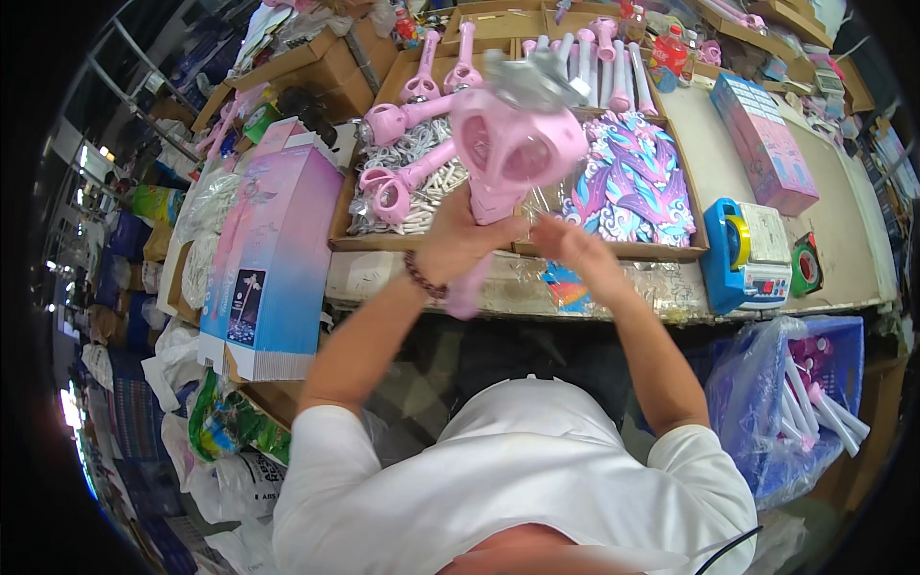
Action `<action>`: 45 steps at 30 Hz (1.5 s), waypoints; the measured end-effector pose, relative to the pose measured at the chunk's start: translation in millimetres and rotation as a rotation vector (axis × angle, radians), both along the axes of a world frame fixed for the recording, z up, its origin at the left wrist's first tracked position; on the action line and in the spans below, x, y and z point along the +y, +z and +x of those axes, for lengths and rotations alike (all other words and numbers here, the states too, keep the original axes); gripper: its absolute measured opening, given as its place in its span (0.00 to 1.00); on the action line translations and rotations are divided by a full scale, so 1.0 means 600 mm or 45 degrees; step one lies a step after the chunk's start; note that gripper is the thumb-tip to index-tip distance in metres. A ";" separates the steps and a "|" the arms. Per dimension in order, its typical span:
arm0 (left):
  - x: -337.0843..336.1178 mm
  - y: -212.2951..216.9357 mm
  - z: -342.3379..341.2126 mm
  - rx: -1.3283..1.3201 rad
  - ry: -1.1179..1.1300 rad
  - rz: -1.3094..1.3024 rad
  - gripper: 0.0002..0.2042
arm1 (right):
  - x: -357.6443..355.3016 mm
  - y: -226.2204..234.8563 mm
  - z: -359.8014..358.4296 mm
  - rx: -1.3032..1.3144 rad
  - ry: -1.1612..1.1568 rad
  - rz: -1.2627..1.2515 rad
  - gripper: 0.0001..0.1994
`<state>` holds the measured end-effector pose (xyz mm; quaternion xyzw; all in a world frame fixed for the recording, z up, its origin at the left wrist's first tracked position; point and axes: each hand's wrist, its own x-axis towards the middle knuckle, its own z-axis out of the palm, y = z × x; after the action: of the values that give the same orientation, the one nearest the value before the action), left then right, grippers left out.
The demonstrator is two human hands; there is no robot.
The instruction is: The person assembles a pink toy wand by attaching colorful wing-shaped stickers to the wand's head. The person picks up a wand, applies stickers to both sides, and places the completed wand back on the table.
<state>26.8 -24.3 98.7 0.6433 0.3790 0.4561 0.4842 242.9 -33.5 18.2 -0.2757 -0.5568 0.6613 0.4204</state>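
Note:
My left hand [455, 238] is wrapped round the handle of a pink toy wand [522, 144], held upright over the front of the workbench. The wand has a large openwork head with a silvery, blurred part at its top. My right hand [580, 251] is just right of the handle, fingers stretched out and somewhat blurred; nothing shows in it. Behind the wand, a cardboard tray [431, 243] holds several similar pink wands [407, 120], grey cable bundles and small white sticks. A second tray [661, 253] holds purple and blue wing-shaped pieces [632, 182].
Folded pink-blue printed boxes [278, 249] stand at left. On the right are another printed box [765, 144], a blue scale [747, 254] with a yellow tape roll and a green tape roll [806, 264]. A blue plastic-lined crate [776, 412] with white tubes stands below.

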 end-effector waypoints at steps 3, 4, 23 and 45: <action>-0.010 -0.058 0.042 -0.330 0.239 -0.106 0.18 | -0.049 -0.010 -0.062 0.085 0.007 0.004 0.30; -0.016 -0.064 0.054 -0.437 0.220 -0.175 0.18 | -0.059 -0.020 -0.075 0.110 -0.023 -0.062 0.28; -0.057 -0.090 0.062 -0.749 0.099 -0.425 0.19 | -0.095 -0.045 -0.089 0.058 -0.131 -0.306 0.24; -0.060 -0.139 0.052 -0.916 -0.001 -0.399 0.24 | -0.103 -0.072 -0.085 0.003 -0.145 -0.233 0.24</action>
<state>58.3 -60.6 15.4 0.3607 0.2501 0.5889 0.6786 191.8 -95.0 -25.3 -0.3432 -0.4769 0.6849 0.4309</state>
